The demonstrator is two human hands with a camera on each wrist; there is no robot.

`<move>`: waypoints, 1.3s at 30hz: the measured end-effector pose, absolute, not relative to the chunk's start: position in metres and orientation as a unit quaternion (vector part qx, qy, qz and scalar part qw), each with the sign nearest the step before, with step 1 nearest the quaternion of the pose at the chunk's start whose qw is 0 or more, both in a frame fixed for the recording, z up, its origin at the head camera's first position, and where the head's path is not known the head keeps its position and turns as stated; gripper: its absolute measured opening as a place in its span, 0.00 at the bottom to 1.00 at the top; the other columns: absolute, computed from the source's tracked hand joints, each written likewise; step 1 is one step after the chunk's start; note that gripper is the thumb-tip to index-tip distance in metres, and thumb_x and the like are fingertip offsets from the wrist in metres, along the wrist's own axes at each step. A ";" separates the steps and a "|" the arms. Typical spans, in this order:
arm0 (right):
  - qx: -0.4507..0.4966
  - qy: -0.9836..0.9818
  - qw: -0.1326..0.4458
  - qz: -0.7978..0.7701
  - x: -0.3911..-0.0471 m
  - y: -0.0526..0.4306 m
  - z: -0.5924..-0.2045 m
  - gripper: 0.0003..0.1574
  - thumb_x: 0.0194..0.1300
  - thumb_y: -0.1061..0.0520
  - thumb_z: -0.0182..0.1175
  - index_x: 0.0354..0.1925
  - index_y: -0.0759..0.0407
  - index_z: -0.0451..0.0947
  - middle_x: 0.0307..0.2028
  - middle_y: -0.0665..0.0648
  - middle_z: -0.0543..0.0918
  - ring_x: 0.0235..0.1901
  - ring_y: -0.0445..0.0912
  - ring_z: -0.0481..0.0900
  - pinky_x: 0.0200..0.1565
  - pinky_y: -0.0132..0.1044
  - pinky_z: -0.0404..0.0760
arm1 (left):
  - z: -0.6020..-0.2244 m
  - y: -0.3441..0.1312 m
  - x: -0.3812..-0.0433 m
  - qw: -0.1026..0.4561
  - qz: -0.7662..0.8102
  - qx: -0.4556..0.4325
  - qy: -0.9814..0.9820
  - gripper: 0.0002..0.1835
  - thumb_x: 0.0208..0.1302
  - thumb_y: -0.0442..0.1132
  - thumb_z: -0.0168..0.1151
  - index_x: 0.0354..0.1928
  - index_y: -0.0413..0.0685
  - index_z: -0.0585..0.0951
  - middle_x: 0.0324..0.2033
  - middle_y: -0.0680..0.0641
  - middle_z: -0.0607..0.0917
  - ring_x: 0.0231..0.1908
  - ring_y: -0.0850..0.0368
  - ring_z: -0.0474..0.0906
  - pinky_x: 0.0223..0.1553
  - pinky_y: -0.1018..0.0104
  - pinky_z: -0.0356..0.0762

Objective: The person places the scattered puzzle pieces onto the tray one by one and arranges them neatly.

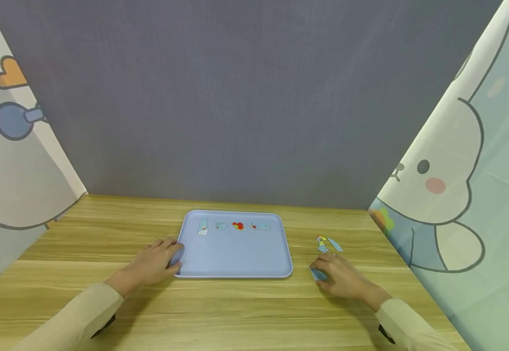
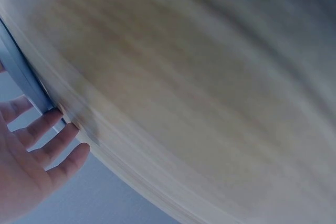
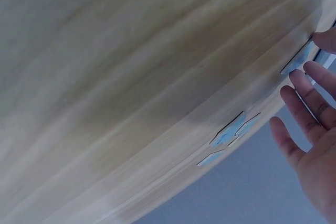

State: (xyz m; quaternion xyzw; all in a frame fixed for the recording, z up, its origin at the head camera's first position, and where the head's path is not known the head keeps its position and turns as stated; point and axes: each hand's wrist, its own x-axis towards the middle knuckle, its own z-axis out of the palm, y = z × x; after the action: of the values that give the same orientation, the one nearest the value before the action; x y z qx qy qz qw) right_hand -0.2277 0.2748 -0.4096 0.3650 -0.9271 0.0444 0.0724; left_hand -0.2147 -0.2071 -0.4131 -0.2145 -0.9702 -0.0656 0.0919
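My left hand [image 1: 155, 261] rests at the left edge of a pale blue tray [image 1: 236, 258], its fingertips touching the rim and the fingers loosely extended in the left wrist view. Right of the tray, my right hand [image 1: 341, 275] holds a light blue puzzle piece [image 1: 318, 275] between thumb and fingers, low at the tabletop. Just beyond that hand lie a colourful puzzle piece [image 1: 322, 243] and a slim blue one [image 1: 335, 244]. In the right wrist view, loose pieces [image 3: 228, 129] lie flat past the fingertips.
Along the tray's far side sit several flat pieces in a row, including a tall blue one [image 1: 203, 226] and a red one [image 1: 238, 226]. The wooden table [image 1: 236, 312] ends at a grey panel [image 1: 236, 97] behind. Cartoon-printed curtains [image 1: 447, 195] flank both sides.
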 end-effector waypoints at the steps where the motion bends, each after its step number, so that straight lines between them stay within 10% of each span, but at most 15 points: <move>1: 0.364 -0.928 0.072 0.046 -0.228 0.274 -0.409 0.22 0.49 0.54 0.67 0.45 0.56 0.78 0.42 0.50 0.78 0.42 0.46 0.77 0.44 0.45 0.77 | -0.413 -0.207 -0.215 0.093 -0.065 -0.216 -0.970 0.26 0.58 0.50 0.59 0.54 0.42 0.74 0.54 0.37 0.74 0.52 0.35 0.72 0.45 0.37 0.71; 23: 0.346 -0.934 0.047 0.076 -0.230 0.268 -0.408 0.22 0.47 0.57 0.67 0.44 0.58 0.78 0.43 0.52 0.78 0.46 0.52 0.76 0.52 0.57 0.72 | -0.413 -0.206 -0.214 0.102 -0.057 -0.220 -0.968 0.25 0.57 0.49 0.60 0.53 0.42 0.75 0.52 0.39 0.75 0.50 0.38 0.73 0.43 0.40 0.74; 39: 0.359 -0.929 0.059 0.068 -0.232 0.268 -0.410 0.23 0.46 0.56 0.68 0.44 0.57 0.79 0.43 0.49 0.77 0.44 0.45 0.75 0.49 0.45 0.76 | -0.411 -0.205 -0.214 0.100 -0.061 -0.221 -0.968 0.25 0.57 0.49 0.60 0.53 0.42 0.75 0.52 0.39 0.75 0.50 0.38 0.73 0.43 0.40 0.73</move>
State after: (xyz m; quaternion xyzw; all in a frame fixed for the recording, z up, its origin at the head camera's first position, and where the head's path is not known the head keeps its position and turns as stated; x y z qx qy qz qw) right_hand -0.2321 0.2685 -0.4098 0.3590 -0.9290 0.0681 0.0587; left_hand -0.2136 -0.2054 -0.4114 -0.2213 -0.9681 -0.0612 0.0999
